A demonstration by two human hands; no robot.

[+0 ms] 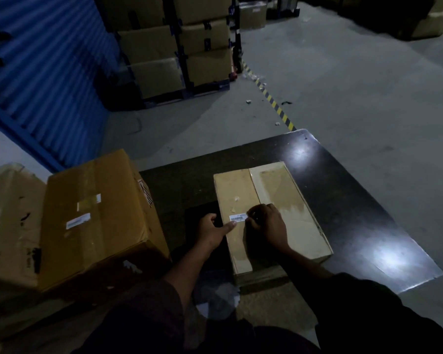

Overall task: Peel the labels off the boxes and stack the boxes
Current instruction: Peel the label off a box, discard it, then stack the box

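From my head camera I look down at a dark, glossy desk (343, 190) with two bright glare patches on it. A flat, pale cardboard box (287, 200) lies on the desk in front of me, its long side running away from me, with a seam down its top. Near its close left part sits a small white barcode label (238, 217), stuck flat as far as I can tell.

My right hand (267, 226) rests on the box top, its fingers curled and pressed together at the label's right end, seemingly pinching that edge; the dim light keeps me from being sure the edge is lifted. My left hand (214, 232) is at the box's left edge, thumb stretched onto the top just below the label, the other fingers folded down beside the box wall.

To my left stands a bigger brown box (95, 218), upright and well apart from the flat one, with two small labels (78, 221) on its top. Behind it is a blue corrugated wall (44, 72), and farther off stacked cartons (179, 42) on the grey floor (343, 85), crossed by yellow-black tape (271, 99).
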